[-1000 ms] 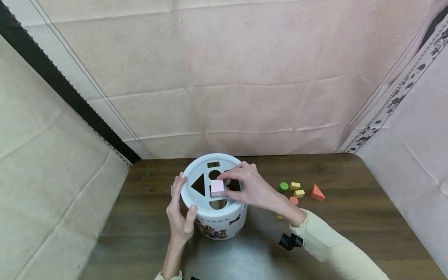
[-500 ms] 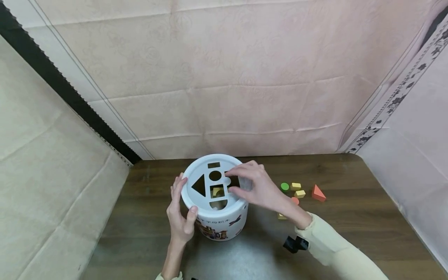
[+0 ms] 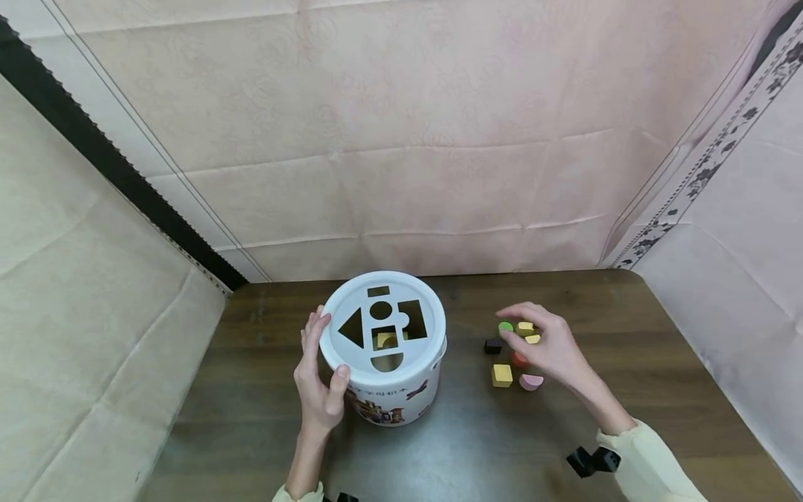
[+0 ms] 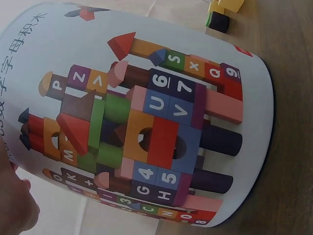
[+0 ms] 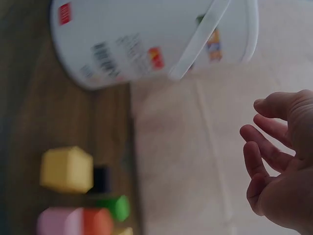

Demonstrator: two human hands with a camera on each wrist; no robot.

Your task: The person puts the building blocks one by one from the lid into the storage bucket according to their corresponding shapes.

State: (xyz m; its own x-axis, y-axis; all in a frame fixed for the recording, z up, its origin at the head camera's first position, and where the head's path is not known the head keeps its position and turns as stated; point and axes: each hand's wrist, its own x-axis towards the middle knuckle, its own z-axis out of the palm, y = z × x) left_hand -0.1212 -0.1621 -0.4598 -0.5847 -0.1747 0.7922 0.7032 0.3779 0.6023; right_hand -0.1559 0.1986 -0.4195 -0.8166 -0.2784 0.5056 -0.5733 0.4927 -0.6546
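Observation:
A white bucket (image 3: 422, 390) with printed block pictures stands upright on the table, under a pale blue lid (image 3: 410, 355) with several shaped holes. My left hand (image 3: 321, 397) holds the bucket's left side, fingers round the rim and thumb at the front of the lid. Through the square hole shows a yellow block (image 3: 384, 340). To the right, my right hand (image 3: 552, 348) hovers over loose blocks, thumb and fingers apart with nothing between them. Near it lie a green block (image 3: 505, 327), a black block (image 3: 493, 346), a yellow cube (image 3: 502, 376) and a pink half-round block (image 3: 530, 382).
A red round block (image 3: 519, 360) and two small yellow blocks, one by the fingertips (image 3: 525, 328), lie partly under the right hand. The bucket's white handle (image 5: 200, 39) hangs on its side. A cloth wall (image 3: 408, 174) rises behind the wooden table (image 3: 263, 390).
The pink cube that my right hand pinched over the square hole is out of sight. That hand has moved right, from the lid to the blocks. The left hand stays on the bucket.

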